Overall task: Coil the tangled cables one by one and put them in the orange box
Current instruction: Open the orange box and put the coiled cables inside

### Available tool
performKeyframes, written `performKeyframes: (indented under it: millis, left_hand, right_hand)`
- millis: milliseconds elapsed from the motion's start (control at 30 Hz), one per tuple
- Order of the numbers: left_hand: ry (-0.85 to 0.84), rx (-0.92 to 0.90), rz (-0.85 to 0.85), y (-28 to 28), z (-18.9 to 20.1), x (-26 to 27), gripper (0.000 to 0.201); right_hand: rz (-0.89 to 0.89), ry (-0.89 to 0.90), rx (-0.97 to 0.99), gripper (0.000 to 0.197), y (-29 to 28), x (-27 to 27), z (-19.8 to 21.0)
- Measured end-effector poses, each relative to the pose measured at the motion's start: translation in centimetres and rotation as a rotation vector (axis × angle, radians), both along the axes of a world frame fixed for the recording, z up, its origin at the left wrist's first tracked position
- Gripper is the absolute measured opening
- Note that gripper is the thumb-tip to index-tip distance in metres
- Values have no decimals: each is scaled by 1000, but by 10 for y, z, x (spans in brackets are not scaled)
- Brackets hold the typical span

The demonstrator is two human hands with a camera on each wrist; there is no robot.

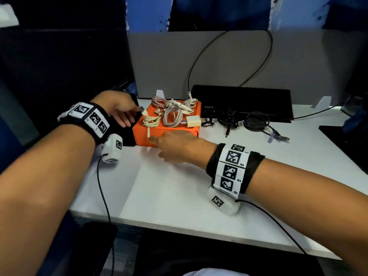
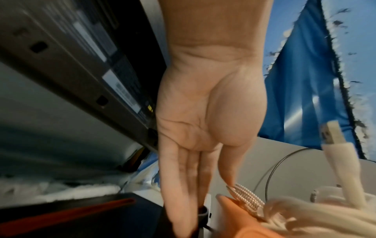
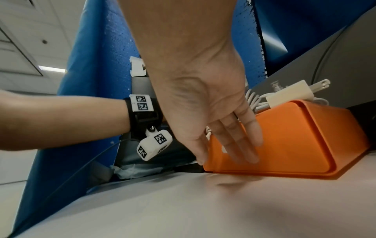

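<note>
The orange box [image 1: 143,137] stands on the white table, piled with several coiled white cables [image 1: 172,116], a pink braided coil [image 1: 159,100] and a white charger plug [image 1: 193,121]. One small white coil [image 1: 151,120] lies at the front left corner; its end hangs over the front wall and its USB plug [image 2: 329,135] sticks up. My left hand [image 1: 127,118] hovers at the box's left side with straight fingers [image 2: 183,185], holding nothing. My right hand [image 1: 159,142] lays flat fingers [image 3: 234,145] against the box's front wall [image 3: 295,145].
Tangled black cables [image 1: 254,120] lie on the table right of the box, in front of a black laptop [image 1: 243,96]. A black flat object [image 1: 129,136] sits just left of the box. A grey divider [image 1: 298,66] closes the back, with a black cable looped against it.
</note>
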State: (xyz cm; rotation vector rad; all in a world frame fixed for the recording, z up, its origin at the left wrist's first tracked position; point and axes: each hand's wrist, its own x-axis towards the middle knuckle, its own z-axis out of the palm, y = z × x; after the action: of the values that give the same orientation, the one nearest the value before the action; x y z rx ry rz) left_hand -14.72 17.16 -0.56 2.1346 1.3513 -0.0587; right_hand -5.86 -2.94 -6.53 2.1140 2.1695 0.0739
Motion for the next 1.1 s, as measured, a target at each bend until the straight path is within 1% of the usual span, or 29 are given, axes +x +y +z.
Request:
performKeyframes:
  millis: [67,133,200,233,333,467,567,700,767,800,867,933,1033,1100]
  left_hand:
    - [23,-44,-52,-6,-2,7,30]
    - [51,-51,-77,-8,-3,14,29]
    - [68,-26,-82,-8,-3,20,33]
    - [76,-17,-82,-8,-3,22,36]
    - [116,-48,-110,-6,-1,28,41]
    - [163,-131,-159,-2,-1,36,33]
    - [209,-118,-174,0,-3,42,35]
    - [295,-123,-176,6,-2,49,41]
    - [317,-129,-172,10,-2,50,42]
    - [318,-132,-171,11,-2,51,42]
    - [306,-137,-170,12,-3,50,40]
    - [293,-139,-168,14,-4,49,41]
    - [286,-143,-181,14,-4,47,41]
    - [283,-143,-184,14,-3,47,39]
  right_hand:
    - [-37,-37,-39,50,8,-3,-3]
    - [-130,-73,-106,40,14,-6,-8]
    - [-188,-83,-136,34,18,-8,-10]
    - [-182,-84,-135,31,18,-8,-8]
    - [-104,-98,-111,28,8,-9,5]
    - [3,-110,-160,25,-28,-18,11]
    - [92,-137,-144,25,-54,-25,11]
    - [149,-184,-154,21,-64,-34,13]
    - [163,-151,-157,19,-66,-37,14]
    - [172,-108,-159,20,-66,-36,17]
    - [192,36,-142,22,-66,-29,32]
    - [169,151,-48,25,-64,-12,53]
    - [37,163,122,26,-56,22,79]
    - [-22,143,129,23,-49,37,79]
